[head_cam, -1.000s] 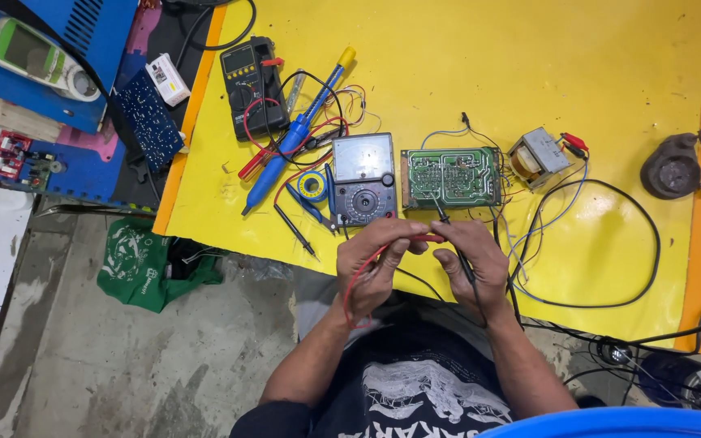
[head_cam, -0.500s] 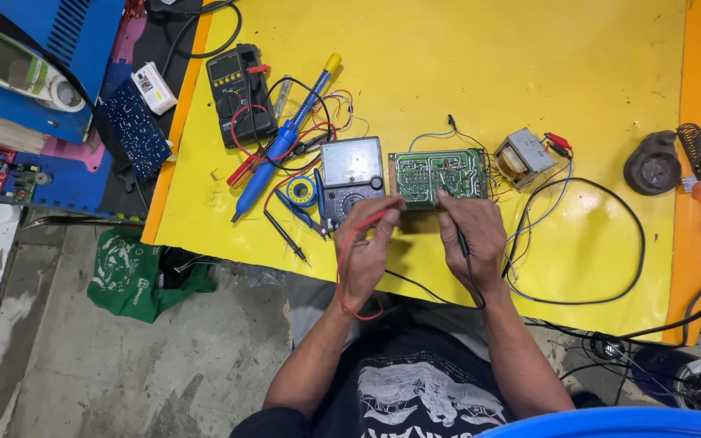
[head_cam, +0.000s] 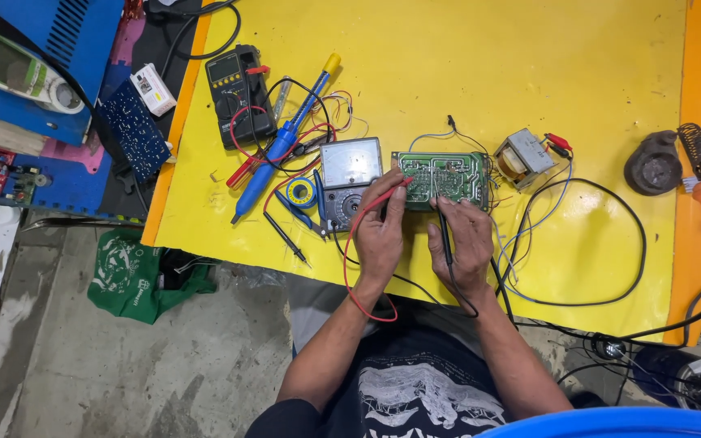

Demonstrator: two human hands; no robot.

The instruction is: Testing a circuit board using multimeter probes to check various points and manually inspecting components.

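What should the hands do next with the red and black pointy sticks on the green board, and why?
Probably hold both tips steady and look at the grey needle meter. The left hand has the red probe on the green circuit board, and the right hand presses the black probe there too, so a reading seems due.

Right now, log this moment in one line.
left hand: red probe | right hand: black probe | both on green circuit board

Yellow worktable (head_cam: 529, 65) with orange edge over stained grey concrete floor (head_cam: 123, 373)
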